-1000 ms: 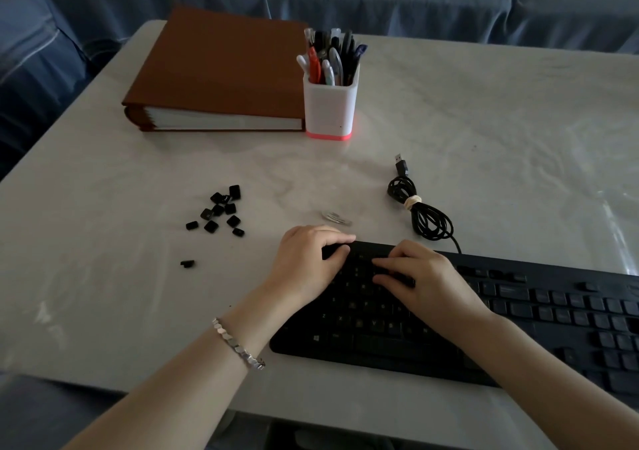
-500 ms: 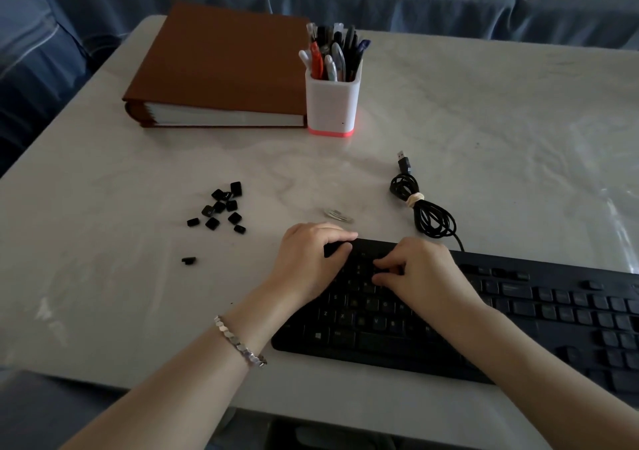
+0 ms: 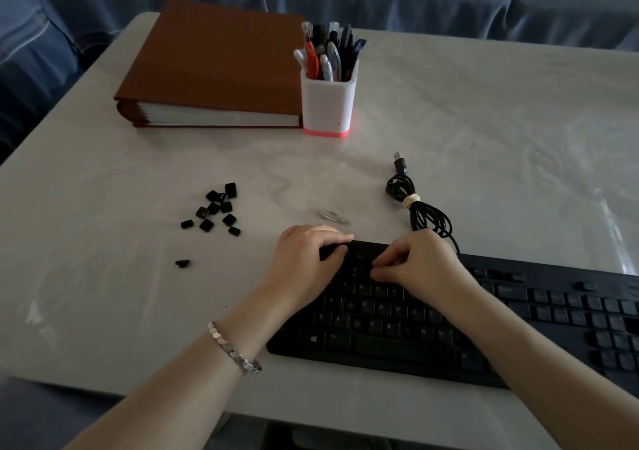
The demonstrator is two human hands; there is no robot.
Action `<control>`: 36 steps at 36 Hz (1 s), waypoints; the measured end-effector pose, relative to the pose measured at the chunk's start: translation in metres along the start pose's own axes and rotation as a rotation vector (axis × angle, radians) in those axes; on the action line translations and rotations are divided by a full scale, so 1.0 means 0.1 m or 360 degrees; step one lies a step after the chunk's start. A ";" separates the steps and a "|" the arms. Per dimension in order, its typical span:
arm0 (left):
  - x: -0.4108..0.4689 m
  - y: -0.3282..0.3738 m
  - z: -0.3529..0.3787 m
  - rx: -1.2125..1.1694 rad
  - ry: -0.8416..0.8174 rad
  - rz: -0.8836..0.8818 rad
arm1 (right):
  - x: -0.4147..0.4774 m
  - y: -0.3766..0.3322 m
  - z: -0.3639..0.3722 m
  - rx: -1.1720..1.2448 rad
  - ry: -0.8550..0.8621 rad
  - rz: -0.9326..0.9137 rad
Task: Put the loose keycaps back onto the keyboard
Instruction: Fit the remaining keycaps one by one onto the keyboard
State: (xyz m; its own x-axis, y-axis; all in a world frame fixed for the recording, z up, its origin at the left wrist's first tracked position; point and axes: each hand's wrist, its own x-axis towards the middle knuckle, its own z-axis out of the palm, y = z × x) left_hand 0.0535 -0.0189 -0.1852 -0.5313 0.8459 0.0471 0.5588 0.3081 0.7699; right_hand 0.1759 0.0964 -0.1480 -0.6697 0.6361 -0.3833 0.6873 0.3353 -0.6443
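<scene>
The loose keycaps (image 3: pixel 216 209) lie left of the keyboard (image 3: pixel 553 306), nearest my left hand (image 3: pixel 304 256), whose fingers clasp the keyboard's corner. My right hand (image 3: pixel 423 264) has its fingers curled, and I cannot tell what they hold.

The keyboard (image 3: pixel 518 311) runs off the right side, so its end does not show. The left hand (image 3: pixel 304 259) holds its far left corner and hides the keys under it. The right hand (image 3: pixel 422 263) has its fingers curled down on the top rows. They hide what is under them, so I cannot tell if they pinch anything. The letters on the loose keycaps (image 3: pixel 218 207) are too small to read. A little shiny thing (image 3: pixel 333 216) just past the left hand is too blurry to name. Both arms are cut off at the bottom.
</scene>
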 end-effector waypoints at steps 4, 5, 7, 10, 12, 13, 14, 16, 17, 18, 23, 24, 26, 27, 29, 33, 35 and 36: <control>0.00 0.02 0.00 0.0010 0.0016 -0.0011 | -0.04 -0.02 0.01 -0.0096 0.0030 -0.0026; -0.01 0.03 0.00 0.0016 0.0011 -0.0016 | -0.05 -0.02 0.01 -0.0108 0.0022 -0.0050; -0.01 0.04 0.00 0.0022 0.0013 -0.0024 | -0.09 0.02 0.02 -0.0077 0.0035 -0.0092; 0.00 0.03 0.00 0.0027 -0.0003 -0.0018 | -0.18 0.05 -0.02 0.0628 0.0150 0.0136; 0.00 0.03 0.00 0.0025 0.0000 -0.0030 | -0.23 0.02 -0.10 0.1635 0.0031 0.0445; -0.01 0.04 -0.01 0.0018 0.0006 -0.0040 | -0.26 0.01 -0.15 0.2058 -0.0057 0.0560; -0.01 0.04 -0.01 0.0014 0.0013 -0.0044 | -0.29 0.01 -0.19 0.2320 -0.0130 0.0641; -0.02 0.06 0.00 0.0027 0.0025 -0.0039 | -0.36 0.00 -0.26 0.2484 -0.0232 0.0671; -0.02 0.05 0.00 0.0036 0.0030 -0.0037 | -0.40 0.00 -0.27 0.2471 -0.0246 0.0640; -0.02 0.05 0.00 0.0041 0.0031 -0.0039 | -0.43 0.01 -0.26 0.2443 -0.0244 0.0609; -0.01 0.12 -0.01 0.0106 0.0000 -0.0083 | -0.50 0.05 -0.22 0.2389 -0.0219 0.0581; -0.02 0.16 -0.01 0.0110 0.0014 -0.0070 | -0.51 0.06 -0.21 0.2404 -0.0202 0.0588; -0.06 0.26 -0.02 0.0021 0.0037 -0.0003 | -0.52 0.06 -0.18 0.2434 -0.0174 0.0589; -0.08 0.31 -0.02 -0.0077 0.0015 0.0036 | -0.52 0.07 -0.17 0.2440 -0.0169 0.0583; -0.14 0.42 -0.04 -0.0308 -0.0106 0.0095 | -0.54 0.08 -0.14 0.2424 -0.0177 0.0554; -0.17 0.54 -0.06 -0.0482 -0.0251 0.0230 | -0.56 0.10 -0.11 0.2388 -0.0208 0.0492; -0.17 0.56 -0.05 -0.0452 -0.0252 0.0275 | -0.56 0.09 -0.12 0.2381 -0.0246 0.0466; -0.17 0.55 -0.05 -0.0449 -0.0253 0.0283 | -0.57 0.09 -0.12 0.2381 -0.0262 0.0456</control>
State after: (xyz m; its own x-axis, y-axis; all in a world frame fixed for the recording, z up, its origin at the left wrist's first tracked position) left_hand 0.0904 -0.0187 -0.1403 -0.3236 0.9394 0.1134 0.4242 0.0369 0.9048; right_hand 0.2239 0.0713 -0.1241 -0.6602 0.4401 -0.6087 -0.0424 -0.8310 -0.5547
